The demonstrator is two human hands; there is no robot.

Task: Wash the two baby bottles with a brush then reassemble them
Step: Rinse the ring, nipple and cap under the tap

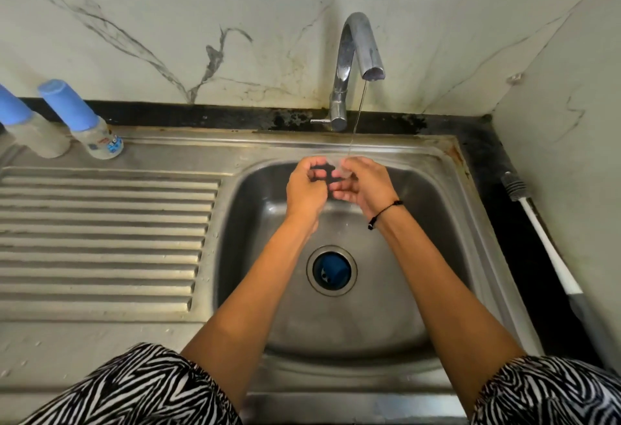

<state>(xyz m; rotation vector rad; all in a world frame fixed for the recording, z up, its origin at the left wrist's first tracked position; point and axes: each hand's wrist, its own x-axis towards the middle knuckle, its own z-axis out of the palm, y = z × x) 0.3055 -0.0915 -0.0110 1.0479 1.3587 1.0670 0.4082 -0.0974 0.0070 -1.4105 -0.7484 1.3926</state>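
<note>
Two baby bottles with tall blue caps stand at the back left of the drainboard; the nearer bottle [95, 129] is fully in view and the second bottle [27, 129] is cut by the frame's left edge. A bottle brush [537, 226] with a white handle lies on the dark counter right of the sink. My left hand [305, 189] and my right hand [364, 186] meet over the sink basin [255, 223], fingers curled toward each other under a thin stream from the tap [356, 55]. A pale wet blur sits at my right fingertips; no object shows plainly in either hand.
The ribbed steel drainboard [100, 240] fills the left side, with water drops near the basin. A drain [331, 270] with something blue inside lies at the basin's centre. Marble walls close in at the back and right. Zebra-print sleeves show at the bottom.
</note>
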